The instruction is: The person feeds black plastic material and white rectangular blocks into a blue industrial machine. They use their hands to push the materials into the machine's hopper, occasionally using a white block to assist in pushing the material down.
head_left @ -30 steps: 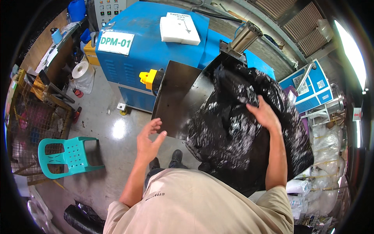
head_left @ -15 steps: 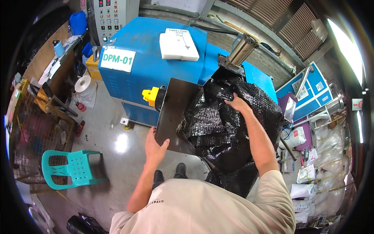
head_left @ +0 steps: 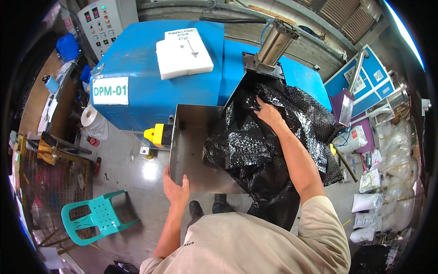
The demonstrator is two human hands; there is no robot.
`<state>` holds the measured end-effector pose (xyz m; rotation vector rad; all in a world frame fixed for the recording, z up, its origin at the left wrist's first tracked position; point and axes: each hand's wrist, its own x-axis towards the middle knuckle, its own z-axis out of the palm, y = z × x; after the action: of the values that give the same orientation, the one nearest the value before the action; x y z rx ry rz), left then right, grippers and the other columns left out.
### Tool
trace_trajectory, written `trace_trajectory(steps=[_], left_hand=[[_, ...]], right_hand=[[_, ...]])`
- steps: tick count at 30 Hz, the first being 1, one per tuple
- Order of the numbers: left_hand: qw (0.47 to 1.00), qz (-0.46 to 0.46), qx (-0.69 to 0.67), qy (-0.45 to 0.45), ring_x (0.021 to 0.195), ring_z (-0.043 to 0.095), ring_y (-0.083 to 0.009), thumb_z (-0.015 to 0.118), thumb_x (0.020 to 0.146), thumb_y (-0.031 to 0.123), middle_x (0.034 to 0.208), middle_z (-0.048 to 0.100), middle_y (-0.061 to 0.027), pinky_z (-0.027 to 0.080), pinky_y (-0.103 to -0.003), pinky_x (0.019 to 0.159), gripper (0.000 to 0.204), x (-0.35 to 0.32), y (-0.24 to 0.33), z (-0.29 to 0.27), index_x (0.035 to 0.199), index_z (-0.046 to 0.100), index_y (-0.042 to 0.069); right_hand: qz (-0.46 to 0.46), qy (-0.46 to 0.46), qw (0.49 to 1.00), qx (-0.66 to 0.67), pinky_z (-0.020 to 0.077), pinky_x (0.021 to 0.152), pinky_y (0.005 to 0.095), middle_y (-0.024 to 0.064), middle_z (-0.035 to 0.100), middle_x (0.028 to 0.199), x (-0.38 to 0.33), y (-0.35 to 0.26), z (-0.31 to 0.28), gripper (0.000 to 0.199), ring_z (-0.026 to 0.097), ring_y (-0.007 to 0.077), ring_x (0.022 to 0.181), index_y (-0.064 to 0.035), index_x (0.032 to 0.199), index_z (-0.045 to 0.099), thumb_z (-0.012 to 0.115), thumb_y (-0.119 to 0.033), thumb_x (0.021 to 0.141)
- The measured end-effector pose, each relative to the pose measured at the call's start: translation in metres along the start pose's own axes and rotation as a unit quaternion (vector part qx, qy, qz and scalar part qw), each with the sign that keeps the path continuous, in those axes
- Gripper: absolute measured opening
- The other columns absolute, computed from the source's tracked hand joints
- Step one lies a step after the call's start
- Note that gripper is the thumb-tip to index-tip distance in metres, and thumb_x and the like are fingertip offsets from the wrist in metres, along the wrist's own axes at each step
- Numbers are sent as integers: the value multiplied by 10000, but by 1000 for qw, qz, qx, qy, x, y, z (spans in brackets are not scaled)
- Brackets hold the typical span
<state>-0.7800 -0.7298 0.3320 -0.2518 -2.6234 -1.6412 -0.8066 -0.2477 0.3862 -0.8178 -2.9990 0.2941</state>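
Note:
A bunched heap of glossy black plastic sheeting [head_left: 246,146] lies in a grey metal feed tray [head_left: 194,123], beneath a metal cylinder [head_left: 277,43] on the blue machine [head_left: 155,55]. My right hand [head_left: 270,114] rests on the upper part of the sheeting, index finger and thumb stretched apart; its other fingers are partly hidden. My left hand [head_left: 176,188] is at the tray's near left corner. Its thumb is raised on the inner side, and its fingers reach along the outside of the wall, partly hidden by it. Part of the sheeting hangs over the tray's near edge toward me.
White foam pieces [head_left: 185,57] lie on the machine, and a yellow switch box [head_left: 154,135] juts out left of the tray. A turquoise chair [head_left: 98,217] stands at the lower left. Plastic sacks [head_left: 367,203] line the right side, with a control cabinet [head_left: 102,27] behind.
My view has shifted, so the machine and tray appear further left. My left hand has come closer around the tray corner. My right hand's index finger is now stretched further out on the sheeting.

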Motion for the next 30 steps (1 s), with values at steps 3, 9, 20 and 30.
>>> trace_trajectory(steps=[3,9,20,30], left_hand=[[997,13,52,60,1171,634,-409,756,832,84,1264,633,-256,496,-457,1009,608,-1,-6,11,1369,516,-70],[992,12,80,100,1112,662,-410,780,826,124,1211,661,-243,513,-460,965,609,-1,-11,19,1347,519,-55],[977,85,133,142,1060,682,-417,779,824,122,1178,676,-240,545,-463,910,541,2,-17,25,1287,558,-50],[989,65,70,110,1061,654,-432,796,799,114,1182,660,-229,520,-477,918,604,0,-19,21,1323,533,-34]], right_hand=[[-6,-17,1000,10,548,951,526,312,715,1095,11,-1,7,763,693,488,1045,-186,1584,439,756,-342,908],[-2,-23,1000,13,538,1000,518,301,706,1174,30,-14,35,811,679,477,1114,-217,1612,391,766,-316,899],[92,-90,992,-6,403,1175,524,263,563,1471,37,-11,49,817,524,437,1387,-239,1645,325,695,-387,932],[4,-160,928,336,497,977,288,53,700,1255,-14,43,-75,690,621,128,1069,-96,1558,501,770,-177,927]])
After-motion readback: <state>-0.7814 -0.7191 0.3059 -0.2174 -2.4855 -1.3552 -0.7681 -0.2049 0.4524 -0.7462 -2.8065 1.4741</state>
